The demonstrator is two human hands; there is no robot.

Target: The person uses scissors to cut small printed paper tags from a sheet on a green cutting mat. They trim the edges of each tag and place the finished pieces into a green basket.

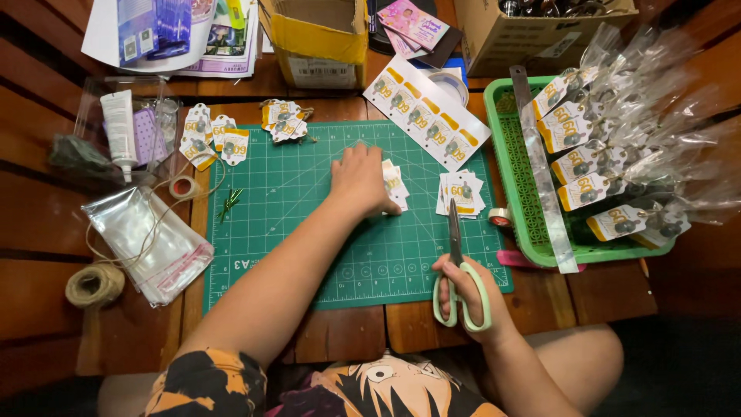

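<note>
My left hand (358, 179) rests on the green cutting mat (309, 232), its fingers on a small stack of white and yellow paper tags (396, 185). My right hand (465, 289) grips pale green scissors (457, 266) near the mat's lower right corner, with the blades closed and pointing away from me. A second stack of cut tags (462, 193) lies just beyond the blade tips. An uncut strip of the same tags (425, 122) lies slanted across the mat's top right corner.
A green plastic basket (532, 224) at the right holds several tags bagged in clear cellophane. Finished tags (208, 135), a twine ball (94, 284), clear bags (147, 239), a tape roll (184, 187) and a glue tube (120, 131) lie left. Cardboard boxes (320, 38) stand behind.
</note>
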